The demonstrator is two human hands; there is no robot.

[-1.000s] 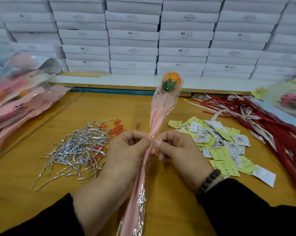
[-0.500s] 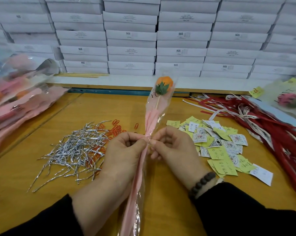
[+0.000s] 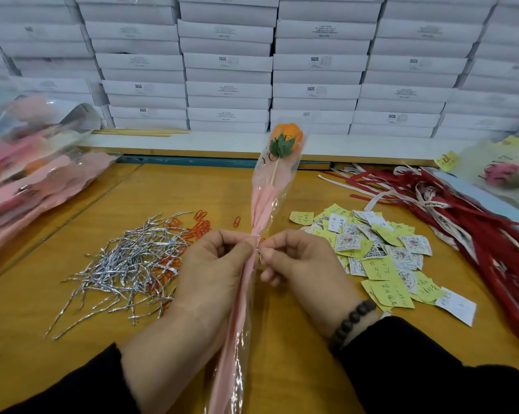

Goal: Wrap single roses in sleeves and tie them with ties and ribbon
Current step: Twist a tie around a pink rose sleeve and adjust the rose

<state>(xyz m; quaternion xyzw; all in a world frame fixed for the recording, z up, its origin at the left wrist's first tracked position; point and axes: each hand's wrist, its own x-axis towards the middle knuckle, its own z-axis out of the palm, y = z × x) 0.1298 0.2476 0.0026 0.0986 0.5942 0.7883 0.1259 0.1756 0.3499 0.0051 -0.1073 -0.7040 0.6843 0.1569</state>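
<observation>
Head view: left hand (image 3: 219, 264) grips the gathered sleeve (image 3: 264, 201) at its neck; right hand (image 3: 297, 258) pinches what looks like a silver tie (image 3: 259, 253) there, too small to be sure. Orange rose (image 3: 286, 135) stands inside, above the table (image 3: 297, 339). Risk: loose grip lets the tie unwind or the sleeve slide. Spare ties (image 3: 126, 264) lie left, ribbons (image 3: 461, 210) right.
</observation>
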